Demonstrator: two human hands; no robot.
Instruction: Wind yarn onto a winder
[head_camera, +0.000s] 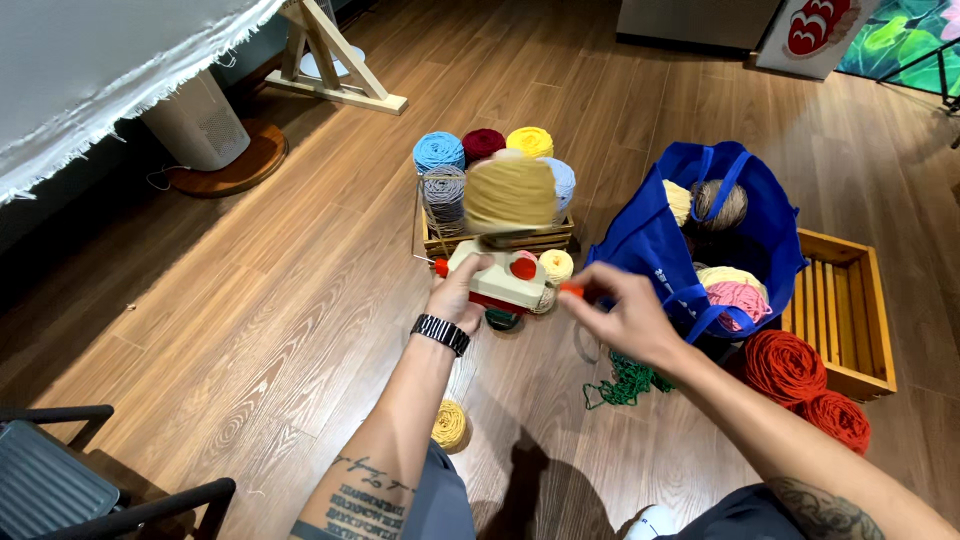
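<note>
Head view: a person sits over a wooden floor (300, 300), both forearms stretched forward.
Left hand (462, 292): fingers clenched around the cream and red yarn winder (505, 282), held up in the air above the floor.
Yarn on winder: a mustard cake of yarn (510, 192) sits on top of the winder, blurred.
Right hand (622, 312): fingers pinched on the winder's small red crank handle (571, 290), just right of the winder body.
Small crate (500, 240): behind the winder, filled with upright yarn cones in light blue, maroon, yellow and grey.
Blue bag (655, 245): right of the crate, open, with tan, cream and pink yarn inside.
Slatted crate (850, 310): touching the bag's right side.
Orange yarn (783, 366): two cakes on the floor in front of the slatted crate.
Green yarn (625, 382): a loose tangle on the floor under the right wrist.
Yellow ball (451, 426): on the floor beside the left forearm.
</note>
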